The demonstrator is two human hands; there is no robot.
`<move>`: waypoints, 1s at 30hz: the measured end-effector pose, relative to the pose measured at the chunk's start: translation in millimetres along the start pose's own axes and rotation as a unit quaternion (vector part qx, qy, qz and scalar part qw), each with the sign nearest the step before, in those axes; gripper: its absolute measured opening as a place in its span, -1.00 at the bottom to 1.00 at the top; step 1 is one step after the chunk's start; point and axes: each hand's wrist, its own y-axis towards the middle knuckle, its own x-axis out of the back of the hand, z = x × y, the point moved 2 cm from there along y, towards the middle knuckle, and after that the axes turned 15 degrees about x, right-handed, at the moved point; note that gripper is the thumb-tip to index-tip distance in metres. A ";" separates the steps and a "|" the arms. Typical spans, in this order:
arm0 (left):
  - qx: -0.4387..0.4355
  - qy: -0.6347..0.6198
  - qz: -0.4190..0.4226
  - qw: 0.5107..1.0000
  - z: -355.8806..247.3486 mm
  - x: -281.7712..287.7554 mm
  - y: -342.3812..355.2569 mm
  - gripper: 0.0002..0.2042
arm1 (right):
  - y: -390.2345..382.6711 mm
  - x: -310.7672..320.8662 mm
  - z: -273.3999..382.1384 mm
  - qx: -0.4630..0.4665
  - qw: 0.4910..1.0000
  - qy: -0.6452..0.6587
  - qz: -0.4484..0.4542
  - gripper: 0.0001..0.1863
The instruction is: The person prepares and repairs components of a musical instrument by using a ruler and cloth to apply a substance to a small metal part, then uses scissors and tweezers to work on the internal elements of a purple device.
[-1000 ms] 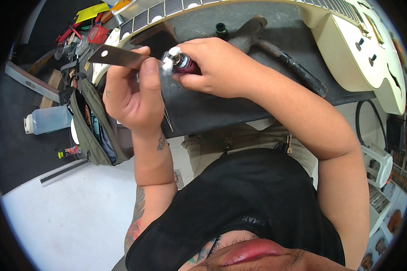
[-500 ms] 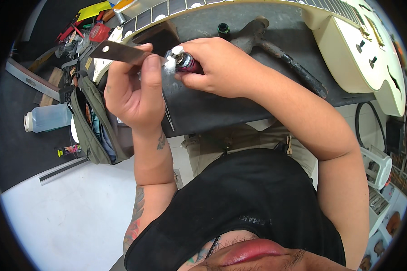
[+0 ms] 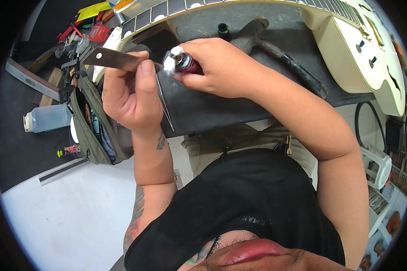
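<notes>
My left hand [image 3: 133,95] pinches a flat metal strip tool [image 3: 111,59] between thumb and fingers. The strip has a round hole at its wide end, and its narrow tip points right. My right hand [image 3: 221,67] is wrapped round a small dark red and black vape device [image 3: 192,66], its metal top exposed. White cotton tufts [image 3: 169,64] stick out of that top, close to the strip's tip; whether they touch, I cannot tell. Thin metal tweezers [image 3: 167,108] lie on the dark bench just right of my left wrist.
Beyond my right hand are a small black cap [image 3: 223,30] and a hammer [image 3: 276,52]. A cream guitar [image 3: 343,58] spans the far side and right. At left are an open green pouch [image 3: 92,126], a clear bottle [image 3: 49,118] and piled tools.
My left hand has drawn slightly left with the metal strip, away from the cotton. My right hand and the vape device have stayed in place.
</notes>
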 end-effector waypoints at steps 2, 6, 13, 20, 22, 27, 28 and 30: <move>0.009 0.064 -0.011 0.998 -2.3 -6.2 0.2 -0.85 | 0.0 -0.2 -0.3 0.002 1.000 0.000 -0.006 -0.65; -0.007 0.015 0.045 0.999 1.0 9.1 1.5 -0.85 | -0.6 -0.1 -1.2 0.008 1.000 -0.009 -0.009 -0.65; -0.020 0.062 0.029 0.997 0.8 5.8 0.9 -0.86 | -0.4 0.8 -1.1 0.012 1.000 0.003 -0.013 -0.67; -0.044 0.085 0.027 0.995 -2.3 1.5 -0.4 -0.83 | -1.1 0.4 -0.3 0.009 1.000 0.007 -0.013 -0.68; -0.018 0.057 0.034 0.998 -2.8 0.2 -1.1 -0.84 | -0.9 0.4 -1.7 0.010 1.000 0.007 -0.015 -0.68; -0.050 0.137 0.052 0.988 -0.9 7.1 1.2 -0.85 | -1.1 0.4 -1.2 0.013 1.000 0.000 -0.016 -0.68; -0.050 0.136 0.053 0.988 -0.9 4.6 0.4 -0.85 | -0.7 1.2 -0.4 0.011 1.000 0.000 -0.012 -0.67; -0.027 0.085 0.003 0.996 -3.6 -1.4 -2.2 -0.84 | 0.0 1.3 0.6 0.009 1.000 0.001 -0.007 -0.65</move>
